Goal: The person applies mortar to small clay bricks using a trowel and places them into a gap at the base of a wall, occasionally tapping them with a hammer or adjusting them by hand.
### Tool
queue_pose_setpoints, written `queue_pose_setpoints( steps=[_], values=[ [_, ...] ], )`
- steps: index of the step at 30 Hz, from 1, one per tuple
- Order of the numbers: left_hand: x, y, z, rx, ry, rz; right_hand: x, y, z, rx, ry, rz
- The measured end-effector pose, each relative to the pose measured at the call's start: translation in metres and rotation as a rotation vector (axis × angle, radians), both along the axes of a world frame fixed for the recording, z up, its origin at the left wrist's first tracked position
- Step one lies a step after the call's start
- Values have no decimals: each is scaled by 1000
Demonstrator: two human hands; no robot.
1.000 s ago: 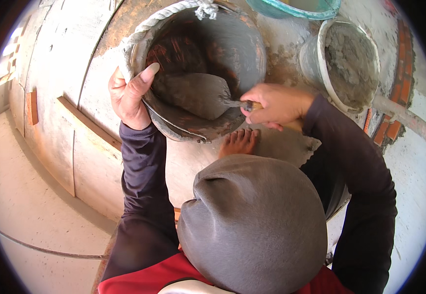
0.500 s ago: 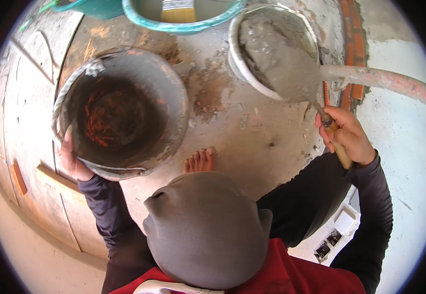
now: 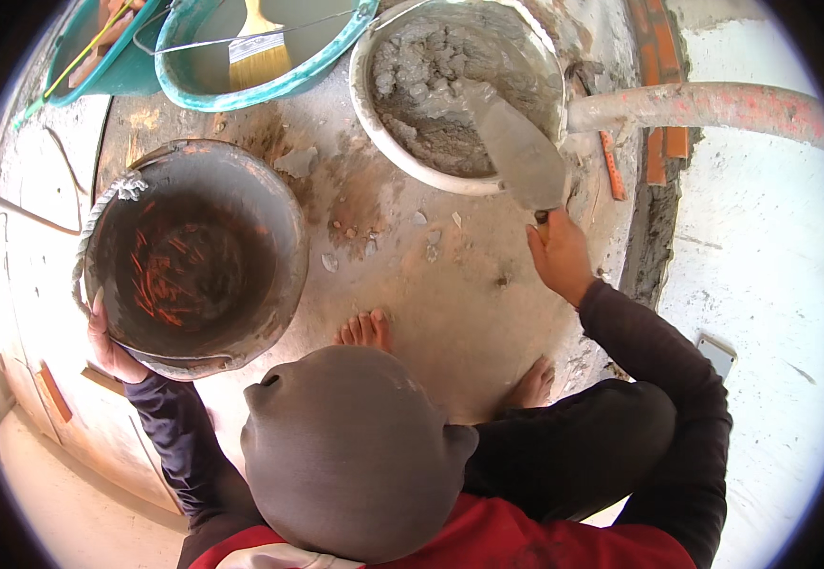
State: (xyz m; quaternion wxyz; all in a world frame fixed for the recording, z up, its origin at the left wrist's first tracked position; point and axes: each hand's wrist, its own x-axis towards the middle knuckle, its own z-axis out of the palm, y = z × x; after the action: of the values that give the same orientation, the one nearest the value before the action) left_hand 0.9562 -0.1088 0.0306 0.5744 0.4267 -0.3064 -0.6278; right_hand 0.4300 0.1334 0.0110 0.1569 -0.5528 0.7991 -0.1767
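Observation:
My left hand [image 3: 111, 343] grips the near left rim of a black bucket [image 3: 274, 213], thumb over the edge. Its inside is dark and scraped with orange marks, and a pale rope handle [image 3: 99, 223] hangs along its left side. My right hand [image 3: 564, 256] is closed round the wooden handle of a trowel [image 3: 524, 152]. The trowel's blade, coated in grey, slants away over the near right rim of a white bucket [image 3: 395, 163], its tip at the wet grey mortar [image 3: 440, 81] inside.
Beyond stand a teal tub [image 3: 179, 93] of cloudy water with a wide brush [image 3: 258, 57] in it, and a green bucket [image 3: 120, 71] holding reddish pieces. A stained pole [image 3: 696, 106] extends rightward from the white bucket. Bricks [image 3: 660, 57] line the floor; rubble [image 3: 355, 232] is scattered between the buckets.
My right hand has swung the trowel leftward and away, from the white bucket's right rim to over its mortar. The black bucket, still in my left hand, sits lower and nearer. The view has shifted.

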Motion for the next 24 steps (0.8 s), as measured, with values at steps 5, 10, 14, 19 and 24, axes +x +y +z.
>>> queue_pose_setpoints(
  steps=[5,10,14,19,24],
  values=[
    [-2,-1,-3,-15,38,-40,0,4,-26,18,49,-35],
    [-6,4,-4,-37,25,31,-5,29,-12,113,24,-34],
    [-2,6,0,-31,10,34,-12,76,-14,303,20,-89],
    [-7,8,2,8,-68,114,-24,104,35,313,15,-61],
    [-9,5,-2,-56,-97,89,-40,81,96,278,-523,-77]
  ],
)
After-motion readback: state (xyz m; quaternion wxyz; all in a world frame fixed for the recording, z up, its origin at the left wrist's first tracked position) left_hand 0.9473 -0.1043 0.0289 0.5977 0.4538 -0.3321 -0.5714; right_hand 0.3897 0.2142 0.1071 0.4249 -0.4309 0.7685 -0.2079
